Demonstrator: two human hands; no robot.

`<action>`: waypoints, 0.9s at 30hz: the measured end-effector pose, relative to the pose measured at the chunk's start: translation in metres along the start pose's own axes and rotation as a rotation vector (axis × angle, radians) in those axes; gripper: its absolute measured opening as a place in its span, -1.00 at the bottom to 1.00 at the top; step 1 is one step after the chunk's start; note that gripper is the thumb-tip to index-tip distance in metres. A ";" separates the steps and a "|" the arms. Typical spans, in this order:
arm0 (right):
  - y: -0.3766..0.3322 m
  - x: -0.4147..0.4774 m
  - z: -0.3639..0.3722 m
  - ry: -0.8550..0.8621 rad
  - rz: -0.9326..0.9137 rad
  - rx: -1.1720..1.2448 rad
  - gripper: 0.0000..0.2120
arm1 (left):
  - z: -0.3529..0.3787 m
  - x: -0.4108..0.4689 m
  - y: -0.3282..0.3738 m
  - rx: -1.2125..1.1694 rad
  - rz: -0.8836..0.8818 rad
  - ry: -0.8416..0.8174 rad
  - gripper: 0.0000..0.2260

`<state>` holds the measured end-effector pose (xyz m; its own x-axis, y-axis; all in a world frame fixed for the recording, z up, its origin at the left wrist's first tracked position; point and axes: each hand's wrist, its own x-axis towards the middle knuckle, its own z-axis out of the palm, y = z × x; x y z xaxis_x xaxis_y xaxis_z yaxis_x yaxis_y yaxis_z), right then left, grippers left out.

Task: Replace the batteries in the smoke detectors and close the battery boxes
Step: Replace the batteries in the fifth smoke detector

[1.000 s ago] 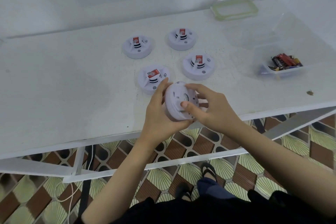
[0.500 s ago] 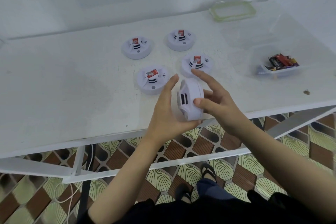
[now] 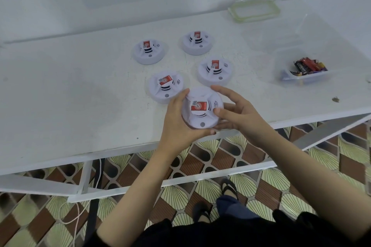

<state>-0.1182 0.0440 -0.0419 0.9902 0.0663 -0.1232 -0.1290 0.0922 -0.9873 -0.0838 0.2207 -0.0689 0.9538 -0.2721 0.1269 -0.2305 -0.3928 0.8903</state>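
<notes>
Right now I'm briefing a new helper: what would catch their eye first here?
The left hand and right hand hold a detector, red label up, at the front edge of the table. Four other detectors sit behind it; a tub of batteries stands far right.

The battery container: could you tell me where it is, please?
In the head view, the battery container sits on the table, right of the rightmost detector, nearer than the green-rimmed lid.

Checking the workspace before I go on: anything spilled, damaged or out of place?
Nothing spilled or broken. A small dark speck lies on the table near its right edge, and the green-rimmed lid sits at the back, off the battery tub.
</notes>
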 end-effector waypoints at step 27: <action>0.014 0.006 0.008 -0.005 -0.099 -0.240 -0.26 | 0.000 -0.001 -0.013 0.086 0.127 0.060 -0.13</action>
<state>-0.1149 0.0534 -0.0556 0.9970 0.0735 -0.0245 -0.0140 -0.1400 -0.9900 -0.0818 0.2261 -0.0808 0.9251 -0.2723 0.2647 -0.3635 -0.4332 0.8248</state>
